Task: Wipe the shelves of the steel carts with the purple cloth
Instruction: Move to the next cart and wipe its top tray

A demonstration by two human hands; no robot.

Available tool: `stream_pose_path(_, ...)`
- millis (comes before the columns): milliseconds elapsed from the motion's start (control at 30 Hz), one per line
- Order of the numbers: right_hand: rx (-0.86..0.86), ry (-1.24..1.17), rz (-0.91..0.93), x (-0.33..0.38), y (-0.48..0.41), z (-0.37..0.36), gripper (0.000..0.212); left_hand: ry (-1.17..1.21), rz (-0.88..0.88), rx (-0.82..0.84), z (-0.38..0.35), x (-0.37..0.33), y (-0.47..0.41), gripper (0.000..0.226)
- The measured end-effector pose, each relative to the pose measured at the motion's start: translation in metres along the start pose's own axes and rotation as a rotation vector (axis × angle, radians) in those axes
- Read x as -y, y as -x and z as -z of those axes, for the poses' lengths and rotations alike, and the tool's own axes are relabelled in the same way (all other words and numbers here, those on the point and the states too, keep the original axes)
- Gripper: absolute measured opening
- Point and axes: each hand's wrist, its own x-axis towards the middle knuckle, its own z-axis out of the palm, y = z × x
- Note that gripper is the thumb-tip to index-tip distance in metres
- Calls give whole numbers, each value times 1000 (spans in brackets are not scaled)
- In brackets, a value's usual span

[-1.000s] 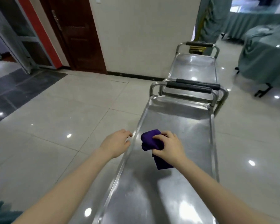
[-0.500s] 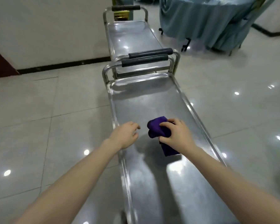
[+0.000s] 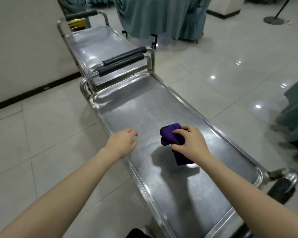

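Note:
A steel cart's top shelf stretches away from me, with black-padded handles at its far end. My right hand grips a bunched purple cloth over the middle of the shelf; one end of the cloth hangs below my wrist. My left hand hovers at the shelf's left rim, fingers loosely curled, holding nothing. A second steel cart stands end to end behind the first, along the wall.
A white wall with a dark skirting runs along the left. Tables draped in teal cloth stand behind the carts and at the right edge. A black caster juts out at the near cart's right side. Glossy tiled floor surrounds everything.
The view has swung to the right, so the door at the left is gone and more of the right floor shows. My right hand with the cloth has shifted slightly right on the shelf.

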Motion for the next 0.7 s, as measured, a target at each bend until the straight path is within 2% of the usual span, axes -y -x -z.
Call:
stream_pose_path(100,-15,14,-70,-1,17,-7,50,-69,-82,22,-3,9,-3,34)
stream_pose_path(333,-138,58,-342,25,55,-38,53,-8,-283,67,-18,49,-43,35)
stream_pose_path(533,-311,17,-584,93,98,-67,47,29,-524,131,-16,103,-31,34)
stream_pose_path(700,-278,32,-700,154,141,-100,53,31,-613,166,-8,134,-23,34)
